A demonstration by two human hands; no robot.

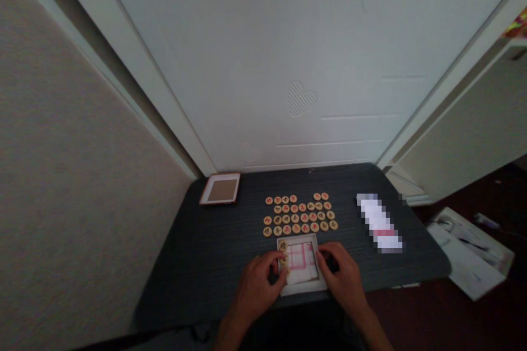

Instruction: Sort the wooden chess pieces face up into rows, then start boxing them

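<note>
A shallow white box [300,289] sits near the table's front edge, holding a folded sheet with pink lines [302,260]. Inside its left side stands a column of round wooden Chinese chess pieces [282,245]. My left hand [261,278] reaches over that side, thumb and forefinger closed around a piece partly hidden by the fingers. On the box's right wall, my right hand [341,269] grips with thumb and fingers. Beyond the box, several more Chinese chess pieces [304,218], with red and black characters, lie in rows, with a gap in the far row.
A box lid [221,188] lies at the back left of the dark table [214,247]. A blurred-out whitish object [379,224] lies on the right. A white door panel [263,66] rises behind the table. An open white box [473,249] sits lower down at the right.
</note>
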